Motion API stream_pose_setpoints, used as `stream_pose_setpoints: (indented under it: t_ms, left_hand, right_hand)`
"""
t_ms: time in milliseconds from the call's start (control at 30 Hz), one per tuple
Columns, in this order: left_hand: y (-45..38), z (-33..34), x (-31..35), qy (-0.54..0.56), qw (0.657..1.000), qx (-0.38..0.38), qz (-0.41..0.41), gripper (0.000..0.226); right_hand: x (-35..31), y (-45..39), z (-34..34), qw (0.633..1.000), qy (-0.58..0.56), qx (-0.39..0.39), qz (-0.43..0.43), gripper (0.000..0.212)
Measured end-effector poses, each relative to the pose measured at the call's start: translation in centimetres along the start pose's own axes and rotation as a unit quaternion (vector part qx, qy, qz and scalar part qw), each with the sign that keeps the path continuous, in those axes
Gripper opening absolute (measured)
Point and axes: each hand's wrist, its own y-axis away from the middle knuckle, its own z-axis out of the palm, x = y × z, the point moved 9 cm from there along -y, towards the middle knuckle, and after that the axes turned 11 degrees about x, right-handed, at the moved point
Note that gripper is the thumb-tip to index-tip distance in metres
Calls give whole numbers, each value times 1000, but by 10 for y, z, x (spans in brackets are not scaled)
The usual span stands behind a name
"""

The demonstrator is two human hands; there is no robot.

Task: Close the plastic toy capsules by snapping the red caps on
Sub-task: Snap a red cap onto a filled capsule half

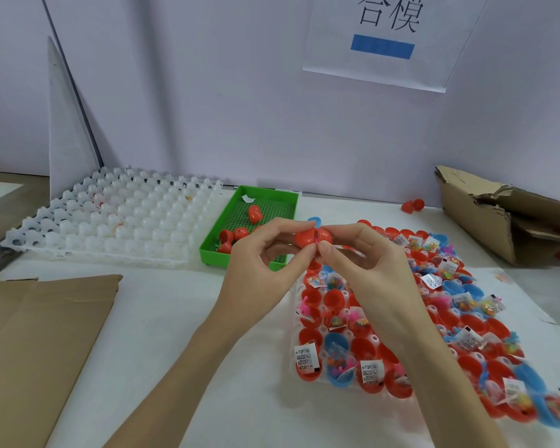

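Both my hands hold one red capsule [312, 237] above the table, in the middle of the head view. My left hand [259, 253] pinches its left end between thumb and fingers. My right hand [359, 257] pinches its right end. Below and to the right lies a clear tray [292, 347] packed with several open red and blue capsule halves [337, 354], many holding small toys and white paper slips. A green tray [274, 202] behind my left hand holds several loose red caps [254, 213].
A stack of white moulded trays [110, 221] stands at the back left. Flat cardboard [39, 344] lies at the front left and a torn cardboard box [498, 218] at the back right. A stray red capsule [413, 205] sits near the wall.
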Motion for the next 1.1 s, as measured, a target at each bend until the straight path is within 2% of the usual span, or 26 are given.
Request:
stream_pose_setpoints:
  t_ms: [133,267,433,667,800,967,1100]
  left_hand:
    - [-1,-4,-5,23,999,17,-27,24]
    - [-1,-4,-3,-11,999,37,-11,19]
    - [0,-4,-8,5,999,24,-25,19]
    - [-1,-6,-3,16,998,42,-39,19]
    - [-1,-3,0,37,998,9,-50,24]
    - [2,3,4,3,999,-36,-30,33]
    - [2,2,5,-7,999,-35,-20,35]
  right_hand:
    - [-2,3,5,1000,-20,-8,-5,16]
    - [-4,7,8,1000,-19,-11,-13,18]
    - [3,5,7,1000,-19,15,7,19]
    - [-3,7,10,1000,-11,4,-15,18]
    - [-5,6,6,999,-24,22,-16,19]
    - [-4,6,1,998,-55,21,6,24]
    - [-3,5,1,999,-43,24,11,26]
